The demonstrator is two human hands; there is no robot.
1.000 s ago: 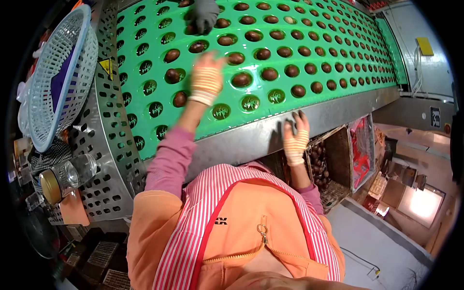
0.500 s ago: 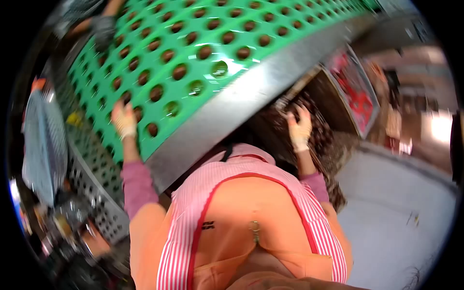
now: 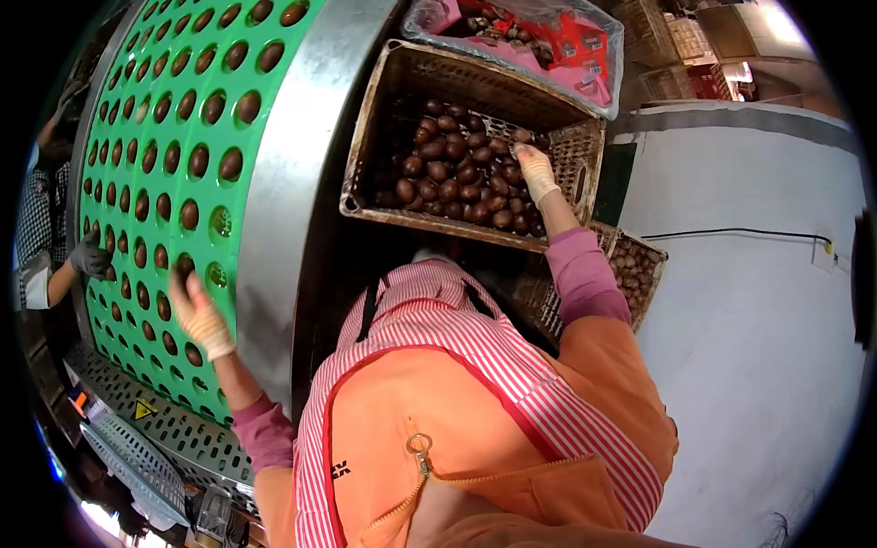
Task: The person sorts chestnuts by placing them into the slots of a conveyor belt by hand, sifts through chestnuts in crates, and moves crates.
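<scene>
Above the brown egg-shaped pieces point(image 3: 457, 164) in the perforated crate point(image 3: 475, 78), we locate our right hand point(image 3: 537, 171), fingers angled toward the pile; we cannot tell whether they pinch a piece. Our left hand point(image 3: 201, 315) is over the green cupped tray point(image 3: 241, 196), blurred, its thumb apart from the fingers. One piece lies at the fingertips; we cannot confirm a grip.

Relative to one second ago, our right hand is off the steel edge point(image 3: 297, 183) and at the crate, and our view is turned toward that side. We judge that this puts loose pieces within reach of the right hand while the left attends to the cups.

Across the tray, we note a co-worker's gloved hand point(image 3: 89, 256) beside filled cups. Beyond the crate, a plastic-lined box point(image 3: 616, 73) contains red packets point(image 3: 580, 50).
</scene>
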